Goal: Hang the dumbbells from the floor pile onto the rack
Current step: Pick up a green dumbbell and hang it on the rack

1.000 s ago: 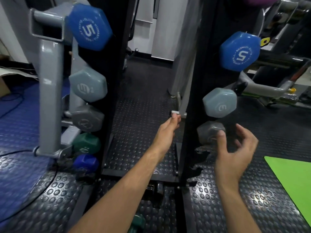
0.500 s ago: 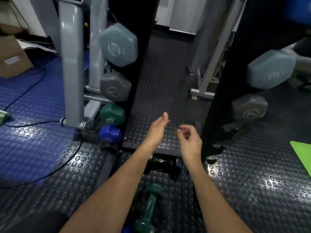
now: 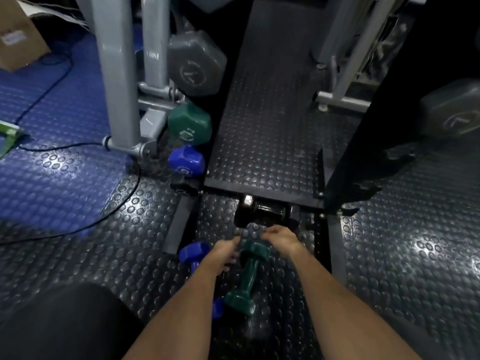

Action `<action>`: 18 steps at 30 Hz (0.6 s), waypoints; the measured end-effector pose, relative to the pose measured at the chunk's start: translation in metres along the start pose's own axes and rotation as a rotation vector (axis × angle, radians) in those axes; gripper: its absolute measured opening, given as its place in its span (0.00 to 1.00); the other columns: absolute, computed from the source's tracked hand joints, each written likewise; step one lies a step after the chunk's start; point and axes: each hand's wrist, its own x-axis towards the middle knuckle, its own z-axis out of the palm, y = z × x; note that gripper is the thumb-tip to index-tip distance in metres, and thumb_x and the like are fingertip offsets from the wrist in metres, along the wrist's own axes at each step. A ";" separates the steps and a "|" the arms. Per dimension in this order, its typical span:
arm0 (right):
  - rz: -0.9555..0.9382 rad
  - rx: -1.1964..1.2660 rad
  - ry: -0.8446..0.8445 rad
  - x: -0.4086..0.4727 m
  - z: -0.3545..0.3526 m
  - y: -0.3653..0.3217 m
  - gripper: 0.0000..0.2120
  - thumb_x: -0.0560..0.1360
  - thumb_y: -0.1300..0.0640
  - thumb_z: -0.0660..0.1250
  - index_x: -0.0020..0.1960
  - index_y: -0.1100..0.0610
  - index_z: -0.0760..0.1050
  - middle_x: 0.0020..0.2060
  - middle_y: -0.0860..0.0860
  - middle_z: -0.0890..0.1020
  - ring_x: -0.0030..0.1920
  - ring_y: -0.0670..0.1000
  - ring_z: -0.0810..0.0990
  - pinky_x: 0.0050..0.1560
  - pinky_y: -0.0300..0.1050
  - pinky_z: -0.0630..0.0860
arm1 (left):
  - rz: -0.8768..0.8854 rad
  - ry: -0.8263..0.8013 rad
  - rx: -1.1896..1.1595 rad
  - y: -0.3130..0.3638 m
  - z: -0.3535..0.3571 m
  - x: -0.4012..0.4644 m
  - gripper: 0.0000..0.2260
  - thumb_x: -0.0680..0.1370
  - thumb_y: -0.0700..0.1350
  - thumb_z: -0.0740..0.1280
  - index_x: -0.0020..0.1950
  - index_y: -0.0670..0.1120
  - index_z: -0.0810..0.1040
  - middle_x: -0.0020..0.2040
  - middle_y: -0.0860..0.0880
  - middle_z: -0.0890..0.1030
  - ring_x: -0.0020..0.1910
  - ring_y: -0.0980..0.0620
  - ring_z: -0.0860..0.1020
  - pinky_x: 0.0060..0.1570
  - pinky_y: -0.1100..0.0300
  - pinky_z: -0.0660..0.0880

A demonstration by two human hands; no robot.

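Green vinyl coats the dumbbell (image 3: pixel 248 276) that lies on the studded floor (image 3: pixel 405 255) between the two forearms, its handle running away from the person. Its far head sits between the two hands; the near head rests closer to the body. The left hand (image 3: pixel 224 255) is just left of that far head, fingers curled down beside the handle, touching or nearly touching it; whether it actually grips cannot be told. The right hand (image 3: pixel 281 241) hovers over the right edge of the same head, fingers bent toward it, and contact there is also unclear. Both hands are blurred.

The green dumbbell is glossy and dark, with hexagonal heads and a thick rounded handle.

Just left of the green dumbbell, partly under the left forearm, lies a blue dumbbell (image 3: pixel 194 252) with the same faceted heads. Just beyond the green dumbbell's far head, a black dumbbell with chrome ends (image 3: pixel 267 210) lies crosswise against the rack's base bar (image 3: pixel 259 194).

Further from the green dumbbell, up and to its left, the rack's left side carries a small blue weight (image 3: pixel 185 162), a green one (image 3: pixel 189 126) above it and a grey one (image 3: pixel 194 63) higher still. Far to the right, another grey head (image 3: pixel 452 113) hangs on the rack's right upright (image 3: pixel 363 120).
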 end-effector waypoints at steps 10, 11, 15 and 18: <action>-0.087 -0.142 -0.086 0.020 0.045 0.030 0.34 0.74 0.41 0.74 0.76 0.51 0.69 0.66 0.50 0.79 0.65 0.53 0.78 0.64 0.47 0.74 | -0.061 -0.122 0.323 -0.066 0.038 0.014 0.30 0.64 0.56 0.83 0.61 0.45 0.80 0.56 0.48 0.84 0.54 0.49 0.82 0.60 0.54 0.78; -0.090 -0.155 -0.101 0.020 0.048 0.032 0.35 0.75 0.44 0.75 0.77 0.51 0.68 0.65 0.50 0.80 0.64 0.52 0.79 0.64 0.46 0.75 | -0.054 -0.108 0.355 -0.069 0.041 0.014 0.31 0.63 0.53 0.84 0.62 0.45 0.79 0.56 0.49 0.83 0.55 0.50 0.81 0.59 0.55 0.78; -0.109 -0.216 -0.045 0.030 0.051 0.041 0.29 0.74 0.54 0.78 0.73 0.52 0.74 0.56 0.49 0.84 0.55 0.50 0.83 0.62 0.47 0.79 | 0.043 -0.031 0.430 -0.076 0.047 0.018 0.23 0.66 0.42 0.82 0.59 0.47 0.80 0.52 0.50 0.83 0.52 0.50 0.82 0.58 0.53 0.81; -0.104 -0.183 -0.001 0.032 0.041 0.043 0.22 0.73 0.54 0.78 0.65 0.52 0.78 0.52 0.48 0.85 0.53 0.50 0.84 0.62 0.50 0.79 | 0.110 -0.052 0.411 -0.069 0.045 0.019 0.19 0.67 0.42 0.79 0.55 0.49 0.80 0.50 0.50 0.84 0.49 0.50 0.83 0.54 0.54 0.82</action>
